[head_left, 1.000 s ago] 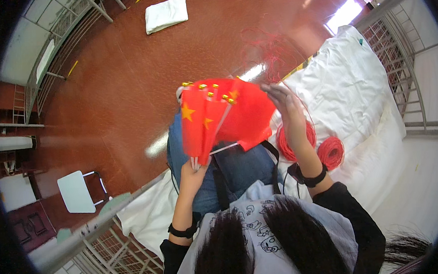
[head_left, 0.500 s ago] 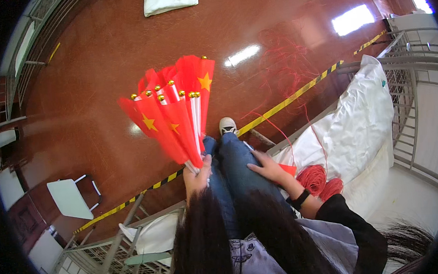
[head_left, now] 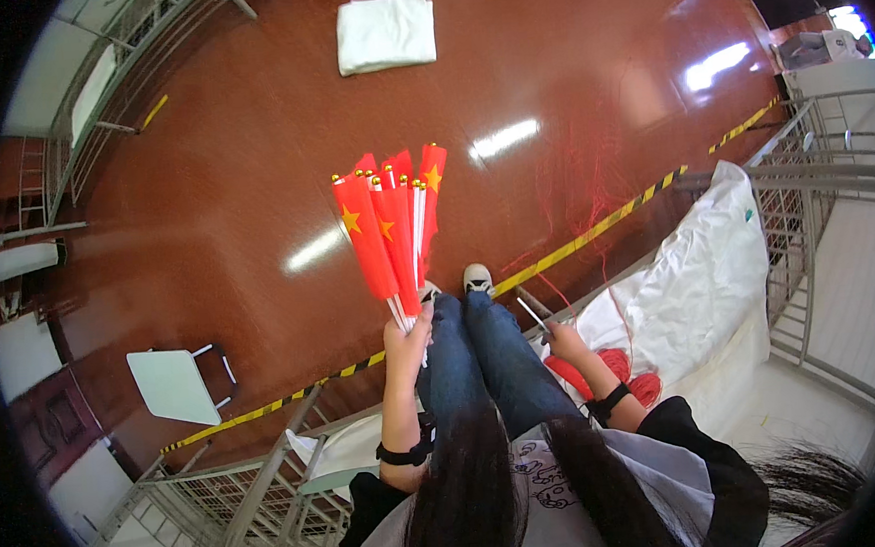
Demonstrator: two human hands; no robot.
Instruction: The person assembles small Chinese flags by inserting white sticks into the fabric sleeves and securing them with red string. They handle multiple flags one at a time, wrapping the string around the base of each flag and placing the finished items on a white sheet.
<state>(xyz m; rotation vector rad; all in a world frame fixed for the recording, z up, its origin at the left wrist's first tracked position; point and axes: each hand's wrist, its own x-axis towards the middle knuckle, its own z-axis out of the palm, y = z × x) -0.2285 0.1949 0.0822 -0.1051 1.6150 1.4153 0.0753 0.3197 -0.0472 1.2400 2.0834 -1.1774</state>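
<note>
A bunch of small red flags (head_left: pixel 390 226) with yellow stars stands up from my left hand (head_left: pixel 409 340). Their white sticks have gold ball tips, and my fingers are wrapped round the lower ends. My right hand (head_left: pixel 564 340) is closed on a thin white stick (head_left: pixel 532 314) over the edge of the bed, by my knee. Red cloth (head_left: pixel 567 373) shows just below that hand; whether it is fixed to the stick I cannot tell. Beside my right wrist lies a bundle of red cord (head_left: pixel 645 389) on white bedding (head_left: pixel 664 290).
Loose red strands (head_left: pixel 578 190) trail over the red-brown floor (head_left: pixel 239 135). A folded white cloth (head_left: pixel 386 34) lies ahead, and a small white folding seat (head_left: pixel 174 387) stands at left. Metal bed frames line both sides, with yellow-black tape (head_left: pixel 595 232) along the floor.
My right hand has left my thigh and now holds the white stick out at the right. The flags have drawn into a narrower bunch. The view has shifted, showing more floor ahead.
</note>
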